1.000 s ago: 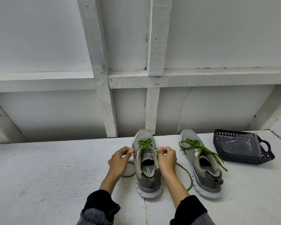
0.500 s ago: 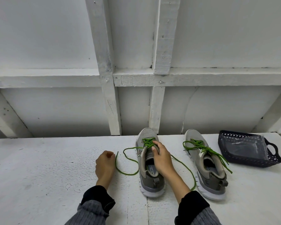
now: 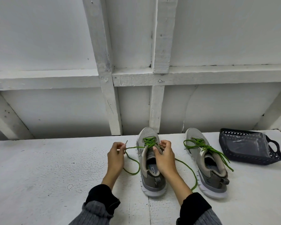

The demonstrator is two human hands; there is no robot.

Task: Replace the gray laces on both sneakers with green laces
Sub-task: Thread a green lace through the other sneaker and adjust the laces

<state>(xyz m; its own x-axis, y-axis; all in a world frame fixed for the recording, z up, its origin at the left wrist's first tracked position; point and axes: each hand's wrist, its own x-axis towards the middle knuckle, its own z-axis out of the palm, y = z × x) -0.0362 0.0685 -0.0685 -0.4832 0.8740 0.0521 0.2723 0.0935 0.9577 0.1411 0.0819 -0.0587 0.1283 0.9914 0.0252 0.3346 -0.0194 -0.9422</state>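
Two grey sneakers stand side by side on the white table, toes pointing away from me. The left sneaker [image 3: 152, 168] has a green lace [image 3: 133, 159] threaded through its lower eyelets, with loose ends trailing on both sides. My left hand [image 3: 116, 157] pinches the lace's left end near its tip, just left of the shoe. My right hand [image 3: 165, 157] grips the shoe's tongue and upper eyelet area. The right sneaker [image 3: 206, 166] carries its own green lace [image 3: 208, 148], untied, its ends draped over the collar.
A dark woven basket [image 3: 250, 147] with a clear plastic bag inside sits at the right, beyond the right sneaker. A white wall with wooden battens [image 3: 110, 101] rises right behind the shoes. Bare white table [image 3: 47, 176] spreads to the left.
My left hand rose from the table and took hold of the left lace end. My right hand stayed on the left sneaker's tongue. The camera moved closer.
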